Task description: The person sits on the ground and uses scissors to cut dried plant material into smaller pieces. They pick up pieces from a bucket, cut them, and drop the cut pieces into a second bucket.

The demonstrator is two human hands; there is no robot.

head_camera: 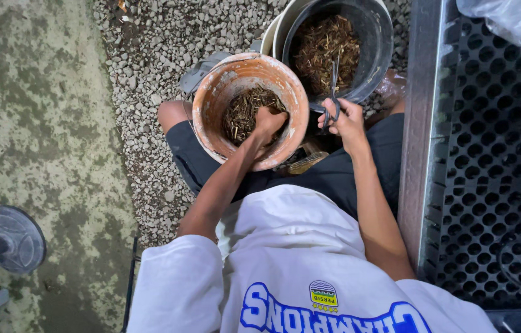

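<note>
An orange plastic pot (pixel 218 92) smeared with white rests on my lap, holding chopped brown plant bits (pixel 243 111). My left hand (pixel 268 125) reaches down inside it with fingers curled into the material; whether it grips any I cannot tell. My right hand (pixel 347 120) holds a pair of dark scissors (pixel 333 92) by the handles, blades pointing up over a black bucket (pixel 376 43). That bucket, just beyond the pot, is filled with longer brown dry stalks (pixel 325 49).
Grey gravel (pixel 162 49) lies under and left of the pots, bordered by mossy concrete (pixel 32 123). A black perforated seedling tray (pixel 495 154) with a metal edge stands at the right. A round fan base (pixel 14 237) sits lower left. A clear plastic bag (pixel 513 18) is top right.
</note>
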